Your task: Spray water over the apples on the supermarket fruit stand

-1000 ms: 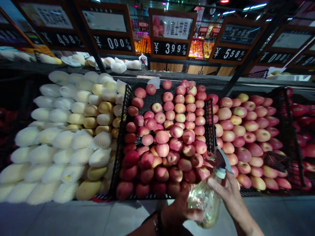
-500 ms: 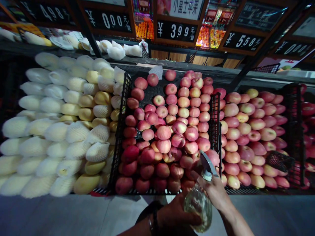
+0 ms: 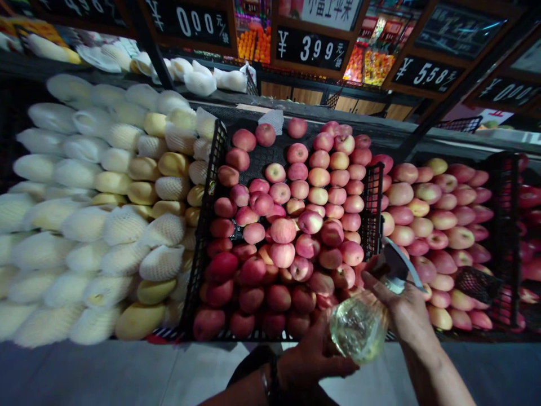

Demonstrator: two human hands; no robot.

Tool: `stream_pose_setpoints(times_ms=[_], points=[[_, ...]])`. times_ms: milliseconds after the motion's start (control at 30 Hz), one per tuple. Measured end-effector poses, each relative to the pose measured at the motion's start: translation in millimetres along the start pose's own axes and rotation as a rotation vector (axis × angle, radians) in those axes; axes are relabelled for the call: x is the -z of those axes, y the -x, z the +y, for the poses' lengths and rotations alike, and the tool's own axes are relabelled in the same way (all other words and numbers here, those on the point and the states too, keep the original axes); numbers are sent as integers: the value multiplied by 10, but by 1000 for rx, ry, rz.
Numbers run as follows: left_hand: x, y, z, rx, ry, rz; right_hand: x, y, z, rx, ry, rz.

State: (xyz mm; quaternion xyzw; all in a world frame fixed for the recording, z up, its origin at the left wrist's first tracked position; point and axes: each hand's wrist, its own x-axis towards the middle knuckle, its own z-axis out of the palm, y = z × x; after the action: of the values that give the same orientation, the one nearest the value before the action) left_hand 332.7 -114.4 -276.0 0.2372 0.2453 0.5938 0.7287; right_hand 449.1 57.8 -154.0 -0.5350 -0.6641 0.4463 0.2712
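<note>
A clear spray bottle [image 3: 359, 327] with a pale liquid and a grey trigger head [image 3: 397, 265] is held at the front edge of a fruit stand. My left hand [image 3: 310, 355] is wrapped round the bottle's base from below; a dark band sits on its wrist. My right hand [image 3: 403, 307] grips the bottle's neck and trigger from the right. The nozzle points toward a black crate [image 3: 209, 225] full of red and pink apples [image 3: 291, 225] just beyond my hands.
To the left lie yellow fruits in white foam nets [image 3: 105, 225]. A second crate of apples [image 3: 431, 220] stands on the right, darker red apples [image 3: 530, 197] past it. Price boards [image 3: 313, 48] hang above. A grey floor [image 3: 127, 372] runs below the stand.
The bottle and both hands have shifted right and a little up, toward the divider between the two apple crates. The view has tipped further down.
</note>
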Motion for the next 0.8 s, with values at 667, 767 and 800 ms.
stream_pose_setpoints(times_ms=[667, 767, 800], points=[[-409, -382, -439, 143, -39, 21, 626, -48, 260, 48, -40, -4], [-590, -459, -795, 212, -7, 67, 891, 26, 533, 11, -39, -43], [-672, -495, -895, 236, 10, 99, 988, 52, 626, 3, -34, -48]])
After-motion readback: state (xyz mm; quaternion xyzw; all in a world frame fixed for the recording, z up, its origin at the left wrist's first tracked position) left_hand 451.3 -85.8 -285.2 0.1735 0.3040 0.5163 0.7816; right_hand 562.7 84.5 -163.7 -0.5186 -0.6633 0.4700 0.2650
